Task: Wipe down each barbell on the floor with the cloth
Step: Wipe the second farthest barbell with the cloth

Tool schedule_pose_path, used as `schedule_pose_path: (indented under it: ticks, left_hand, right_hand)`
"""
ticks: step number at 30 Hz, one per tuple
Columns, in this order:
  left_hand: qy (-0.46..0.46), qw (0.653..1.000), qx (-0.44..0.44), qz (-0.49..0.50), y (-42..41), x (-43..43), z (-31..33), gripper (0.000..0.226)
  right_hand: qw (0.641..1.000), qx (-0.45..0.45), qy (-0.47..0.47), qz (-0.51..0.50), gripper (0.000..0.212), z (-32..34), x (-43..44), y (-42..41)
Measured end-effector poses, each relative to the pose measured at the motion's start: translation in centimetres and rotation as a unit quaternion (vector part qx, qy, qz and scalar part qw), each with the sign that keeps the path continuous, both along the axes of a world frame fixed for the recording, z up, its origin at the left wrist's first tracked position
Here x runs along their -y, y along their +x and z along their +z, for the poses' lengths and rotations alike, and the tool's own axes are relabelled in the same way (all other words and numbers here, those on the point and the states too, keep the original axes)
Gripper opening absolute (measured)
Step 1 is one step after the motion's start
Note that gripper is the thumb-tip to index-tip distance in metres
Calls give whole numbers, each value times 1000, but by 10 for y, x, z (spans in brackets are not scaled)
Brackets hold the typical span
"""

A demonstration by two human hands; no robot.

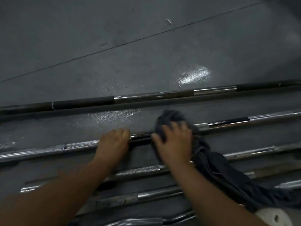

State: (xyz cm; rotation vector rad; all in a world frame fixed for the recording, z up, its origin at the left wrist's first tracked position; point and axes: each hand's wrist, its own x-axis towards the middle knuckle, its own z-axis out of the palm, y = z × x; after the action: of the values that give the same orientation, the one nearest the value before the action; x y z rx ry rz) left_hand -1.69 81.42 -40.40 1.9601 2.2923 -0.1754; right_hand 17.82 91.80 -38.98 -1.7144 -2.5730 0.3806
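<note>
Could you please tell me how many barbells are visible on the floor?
5: far barbell; wiped barbell; third bar; fourth bar; nearest bar. The cloth may hide more.

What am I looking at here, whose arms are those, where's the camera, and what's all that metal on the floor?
No machine here: a person's bare arms, filmed by a camera worn on their head, looking down. Several barbells lie side by side on the grey floor. The left hand curls over one chrome barbell. The right hand holds a dark cloth against that same bar; the cloth's tail trails over nearer bars. A darker barbell lies farther off.
</note>
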Motion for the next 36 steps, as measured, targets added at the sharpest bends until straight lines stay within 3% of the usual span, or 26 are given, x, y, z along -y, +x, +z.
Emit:
schedule_pose_path:
  ticks: [2,4,5,6,8,10,12,13,15,17,18,20,23,26,31,36]
  left_hand:
    - [-105,991,75,41,-9,-18,6,33]
    - [-277,925,249,79,-29,-40,20,39]
    - [-323,895,294,89,-36,-50,27,44]
    - [-343,887,296,89,-39,-57,30,48]
    - [-292,928,222,69,-33,-48,28,51]
    - [-109,990,74,40,-12,-16,11,46]
    - [21,999,33,10,0,-1,4,43]
    - [-4,999,33,12,-3,-4,3,43]
    - [-145,982,117,19,-18,-24,10,43]
    - [-301,913,274,41,-34,-42,20,38]
    - [-314,893,318,54,-37,-47,24,38]
    - [-295,903,307,57,-38,-48,25,50]
    - [-266,953,144,24,-23,-36,23,59]
    - [-241,965,83,62,-6,-37,33,58]
    - [-154,959,135,196,30,-18,62,54]
    - [-94,956,175,216,47,15,99,67]
  right_hand:
    - [994,-5,-24,105,62,2,23,-24]
    - [985,8,-34,172,66,6,8,-13]
    - [985,23,-27,169,66,5,-7,7]
    - [989,41,-21,143,66,5,-26,29]
    - [996,55,8,75,65,1,-55,69]
    - [999,42,-1,3,63,4,-46,68]
    - [1000,20,-3,4,62,2,-14,23]
    - [999,-2,-9,48,63,2,8,1]
    - [986,-39,-51,155,67,4,36,-17]
    - [974,-27,-51,220,67,5,20,5]
    - [977,-11,-34,209,67,5,2,25]
    - [991,24,-8,133,66,4,-38,66]
    - [999,27,-37,24,56,8,-46,78]
    - [996,-16,-61,61,49,15,-16,39]
    - [985,-9,-133,112,44,56,-24,24]
    - [984,-2,-126,126,50,105,-12,38]
